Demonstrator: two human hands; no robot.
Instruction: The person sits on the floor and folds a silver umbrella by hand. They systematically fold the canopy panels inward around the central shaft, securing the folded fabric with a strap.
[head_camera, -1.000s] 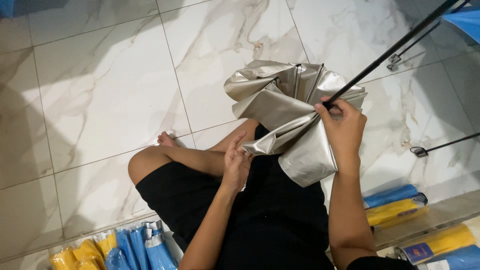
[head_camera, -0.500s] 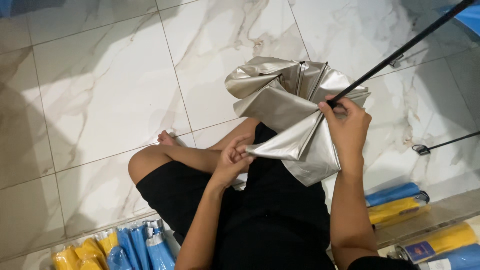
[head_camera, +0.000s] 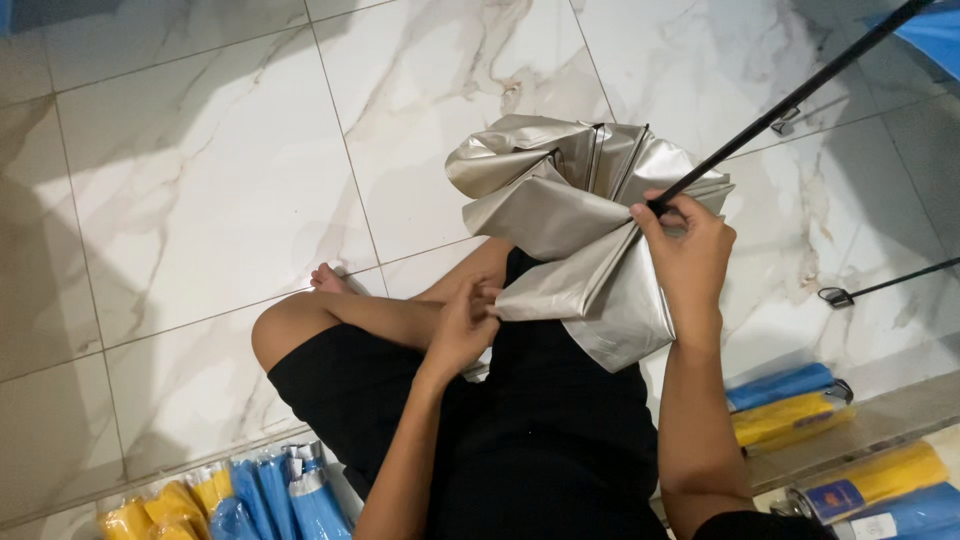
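Head view: left hand (head_camera: 462, 330) pinches silver umbrella canopy (head_camera: 585, 235) edge, right hand (head_camera: 685, 245) grips black shaft (head_camera: 790, 100); marble floor (head_camera: 180, 180) below.

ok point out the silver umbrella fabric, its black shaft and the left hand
silver umbrella fabric (head_camera: 560, 215), head view, on the broad middle fold
black shaft (head_camera: 790, 100), head view, midway along the rod
left hand (head_camera: 462, 330), head view, on the back of the hand
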